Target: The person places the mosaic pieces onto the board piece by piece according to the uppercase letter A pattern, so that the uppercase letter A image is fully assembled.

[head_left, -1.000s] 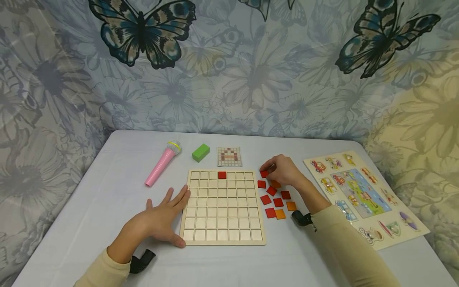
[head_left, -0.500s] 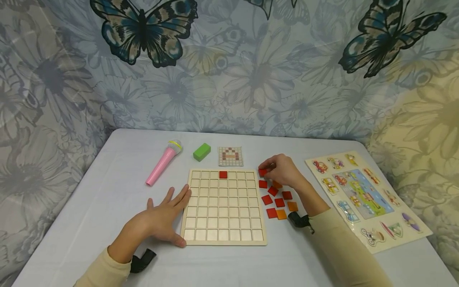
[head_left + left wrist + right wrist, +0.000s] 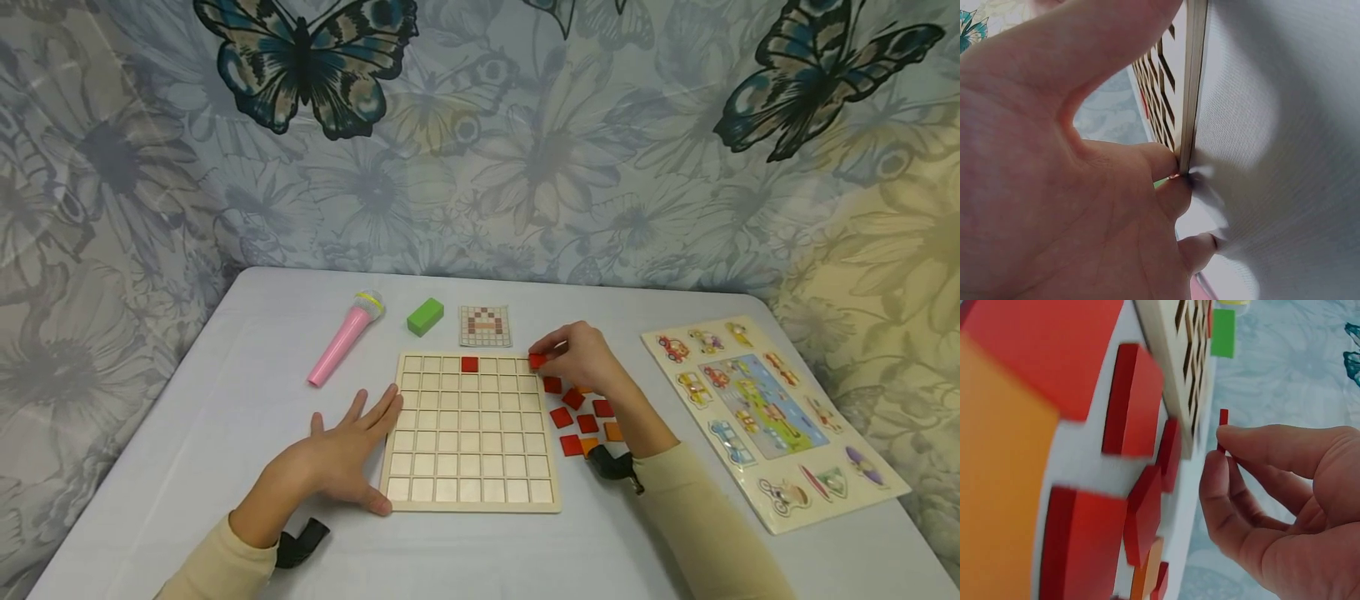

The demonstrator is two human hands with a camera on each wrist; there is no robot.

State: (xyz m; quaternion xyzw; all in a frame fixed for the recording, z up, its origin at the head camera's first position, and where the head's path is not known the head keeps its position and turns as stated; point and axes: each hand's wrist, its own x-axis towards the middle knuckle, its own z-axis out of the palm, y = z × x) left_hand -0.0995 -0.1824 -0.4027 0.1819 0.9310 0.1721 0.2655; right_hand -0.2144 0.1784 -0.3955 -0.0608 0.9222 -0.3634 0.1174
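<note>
My right hand [image 3: 581,358] pinches a red square tile [image 3: 537,361] between thumb and fingertips, over the top right corner of the wooden grid board [image 3: 472,507]. In the right wrist view that tile [image 3: 1224,416] appears edge-on, raised off the table. One red tile [image 3: 469,364] sits in a cell of the board's top row. Spread fingers of my left hand [image 3: 345,458] rest along the board's left edge, the thumb near its lower left corner. The left wrist view has the fingertips touching the cloth and the board's side [image 3: 1190,94].
Several loose red tiles [image 3: 571,446] and orange tiles [image 3: 613,432] lie right of the board. Behind it are a small pattern card [image 3: 485,326], a green block [image 3: 425,317] and a pink toy microphone [image 3: 341,343]. A picture puzzle board [image 3: 780,425] lies at the far right.
My right hand has moved left with the pinched red tile, from beside the board to its top right corner. The left hand stays on the board's edge. The head view shifts slightly.
</note>
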